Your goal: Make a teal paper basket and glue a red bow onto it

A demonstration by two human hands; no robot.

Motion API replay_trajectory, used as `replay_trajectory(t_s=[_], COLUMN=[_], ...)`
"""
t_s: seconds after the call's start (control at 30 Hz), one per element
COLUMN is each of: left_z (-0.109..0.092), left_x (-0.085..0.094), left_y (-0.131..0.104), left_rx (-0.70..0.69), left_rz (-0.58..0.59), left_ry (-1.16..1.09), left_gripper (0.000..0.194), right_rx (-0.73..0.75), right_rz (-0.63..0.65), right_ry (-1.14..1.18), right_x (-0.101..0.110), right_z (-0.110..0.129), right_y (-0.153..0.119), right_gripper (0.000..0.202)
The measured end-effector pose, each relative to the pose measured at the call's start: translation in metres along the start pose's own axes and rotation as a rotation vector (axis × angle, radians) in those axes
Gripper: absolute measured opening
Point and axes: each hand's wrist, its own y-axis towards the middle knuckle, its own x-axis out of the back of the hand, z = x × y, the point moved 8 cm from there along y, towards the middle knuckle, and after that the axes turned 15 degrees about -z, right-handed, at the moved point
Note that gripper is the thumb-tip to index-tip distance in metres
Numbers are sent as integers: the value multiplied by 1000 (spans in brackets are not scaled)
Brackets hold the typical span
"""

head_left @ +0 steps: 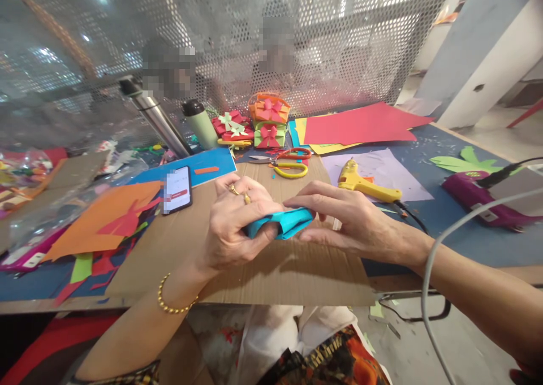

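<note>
A folded piece of blue paper (292, 222) is held above a brown cardboard sheet (271, 277). My left hand (241, 218) wraps round its left end, thumb along the near side. At the right end, the fingers and thumb of my right hand (345, 218) close on the paper's edge from above and below. Part of the paper is hidden behind the left fingers. Scissors (288, 161) with red and yellow handles lie just beyond the hands. A yellow glue gun (365, 182) rests on lilac paper (394, 170) to the right.
Small paper boxes with bows (270, 128) stand at the back. A steel flask (159, 119) and green bottle (201, 125) are nearby. A phone (177, 190) and orange paper (106, 221) lie left. A grey cable (428, 294) crosses my right forearm; a purple power strip (475, 201) sits right.
</note>
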Motion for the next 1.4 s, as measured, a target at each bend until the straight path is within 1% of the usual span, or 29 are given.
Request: replay_trajectory(t_s=[0.07,0.2,0.33,0.47,0.67,0.8,0.87,0.93,1.13,1.3,1.4], left_z=[0,1,4,3,-2,0,1,2,8,8,9], left_x=[-1,-4,-5,-4,-3,-5,-4,-4,-6,-4,-4], left_y=[0,-3,-5,-5,-4,-5,-5,-5,-6,-5,-6], left_rx=[8,48,89,95,41,40,38,51,142,137,137], left_rz=[4,25,1,-18,-33,-17,-27,-33,-1,-29,-38], left_ry=[0,25,51,33,30,53,49,42,32,16,16], left_gripper=[17,17,18,15,21,19,17,16,16,15,17], right_rx=[22,51,55,52,56,35,32,28,-21,15,21], right_rz=[-17,-55,-78,-79,-79,-73,-73,-75,-67,-71,-66], right_ry=[-1,-27,-18,-37,-44,-47,-42,-35,-37,-40,-72], right_x=[0,-2,-3,-3,-5,-6,-6,-6,-7,-9,-9], right_z=[1,1,0,0,0,-1,-1,-2,-9,-8,-8], right_y=[0,-1,-2,-3,-3,-2,-2,-2,-4,-4,-5], right_gripper=[41,31,30,32,36,37,37,37,34,35,41])
